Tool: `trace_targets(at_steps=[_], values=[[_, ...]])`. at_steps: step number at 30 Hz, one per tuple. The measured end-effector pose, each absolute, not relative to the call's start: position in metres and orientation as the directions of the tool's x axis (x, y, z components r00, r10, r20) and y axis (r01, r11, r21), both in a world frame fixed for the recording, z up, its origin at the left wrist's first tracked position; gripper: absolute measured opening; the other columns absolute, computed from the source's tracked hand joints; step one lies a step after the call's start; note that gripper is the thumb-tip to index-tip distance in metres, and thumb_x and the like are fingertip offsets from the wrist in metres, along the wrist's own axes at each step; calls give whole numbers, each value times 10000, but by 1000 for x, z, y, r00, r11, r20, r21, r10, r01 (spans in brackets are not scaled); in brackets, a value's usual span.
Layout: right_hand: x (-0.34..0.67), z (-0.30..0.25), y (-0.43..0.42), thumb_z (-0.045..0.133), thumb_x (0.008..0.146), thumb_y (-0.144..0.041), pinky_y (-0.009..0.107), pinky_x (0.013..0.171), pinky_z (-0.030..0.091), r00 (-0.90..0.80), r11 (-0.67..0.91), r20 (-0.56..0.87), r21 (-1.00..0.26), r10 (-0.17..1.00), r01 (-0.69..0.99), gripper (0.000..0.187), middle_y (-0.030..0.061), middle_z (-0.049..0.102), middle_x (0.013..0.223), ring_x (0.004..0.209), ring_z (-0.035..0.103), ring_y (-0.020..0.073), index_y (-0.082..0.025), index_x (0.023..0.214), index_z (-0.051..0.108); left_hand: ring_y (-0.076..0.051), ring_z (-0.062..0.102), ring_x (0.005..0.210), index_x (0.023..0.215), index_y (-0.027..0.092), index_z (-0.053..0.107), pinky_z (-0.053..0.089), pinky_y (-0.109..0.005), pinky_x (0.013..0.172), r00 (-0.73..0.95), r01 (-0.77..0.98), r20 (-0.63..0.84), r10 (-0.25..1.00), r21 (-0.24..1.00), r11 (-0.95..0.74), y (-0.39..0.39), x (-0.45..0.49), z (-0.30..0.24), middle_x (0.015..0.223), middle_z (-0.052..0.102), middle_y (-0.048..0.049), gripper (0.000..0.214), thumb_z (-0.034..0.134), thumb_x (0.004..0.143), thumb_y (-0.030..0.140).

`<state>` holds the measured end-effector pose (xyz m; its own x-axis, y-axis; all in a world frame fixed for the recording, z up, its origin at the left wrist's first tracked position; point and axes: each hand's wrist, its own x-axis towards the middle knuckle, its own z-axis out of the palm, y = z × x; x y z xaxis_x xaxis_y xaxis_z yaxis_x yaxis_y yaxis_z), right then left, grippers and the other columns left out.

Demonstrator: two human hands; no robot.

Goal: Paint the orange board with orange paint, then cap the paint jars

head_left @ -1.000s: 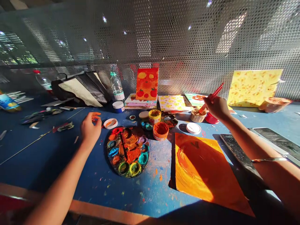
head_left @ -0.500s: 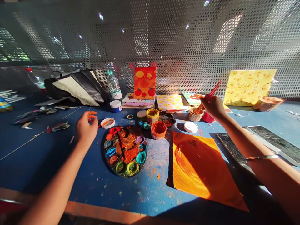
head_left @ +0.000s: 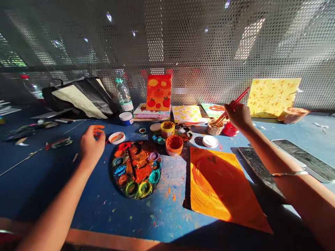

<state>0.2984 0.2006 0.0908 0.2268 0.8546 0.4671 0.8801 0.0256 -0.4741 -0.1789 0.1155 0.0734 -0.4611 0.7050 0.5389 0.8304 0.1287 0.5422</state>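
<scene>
My right hand (head_left: 238, 115) is closed round a red paintbrush (head_left: 232, 105) whose tip dips into a small tan paint pot (head_left: 215, 128) at the back of the blue table (head_left: 52, 174). My left hand (head_left: 91, 143) hovers left of the round paint palette (head_left: 136, 168), fingers loosely curled, orange paint on the fingertips, holding nothing. An orange-painted sheet (head_left: 222, 188) lies below my right arm. An open orange pot (head_left: 174, 144) and a yellow pot (head_left: 167, 128) stand between palette and sheet.
A white lid (head_left: 210, 141), a red pot (head_left: 230, 129), another lid (head_left: 116, 137) and a water bottle (head_left: 123, 94) sit nearby. Small paintings (head_left: 158, 92) and a yellow canvas (head_left: 272, 97) lean on the perforated metal wall. A bag (head_left: 81, 97) lies at back left, dark trays (head_left: 288, 160) at right.
The view has shifted slightly, so everything sits a little further left. The brush tip has gone down into the tan pot. My left hand has barely moved.
</scene>
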Motion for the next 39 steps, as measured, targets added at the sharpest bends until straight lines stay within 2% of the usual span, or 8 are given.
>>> trace_targets(at_steps=[8,26,31,39], values=[[298,88,202,456,892,-347,309,571,282,228,32,468,-485,854,874,403,8,436,465,523,420,177,-245,514,357,-192,626,797,985,180,625,486,-310,800,-452,834,550,703,539,115,113,-178,75,893,689,-41,285,504,728,180],[297,89,202,498,880,-295,304,599,286,242,12,446,-495,862,869,371,11,470,491,539,443,179,-233,531,387,-214,638,806,984,183,628,496,-335,806,-450,837,563,693,537,107,115,-182,72,877,686,-49,285,509,725,195],[297,89,201,495,877,-300,302,576,269,252,20,469,-500,847,866,399,-2,413,469,512,403,165,-240,510,349,-209,642,812,964,200,630,502,-330,814,-456,837,567,686,535,115,115,-181,72,855,687,-30,269,515,720,190],[300,97,198,500,861,-284,310,612,326,296,39,508,-548,809,836,399,5,454,461,526,454,173,-235,484,377,-219,648,816,966,200,623,501,-342,813,-452,839,561,694,530,118,115,-181,73,875,692,-41,268,510,724,205]])
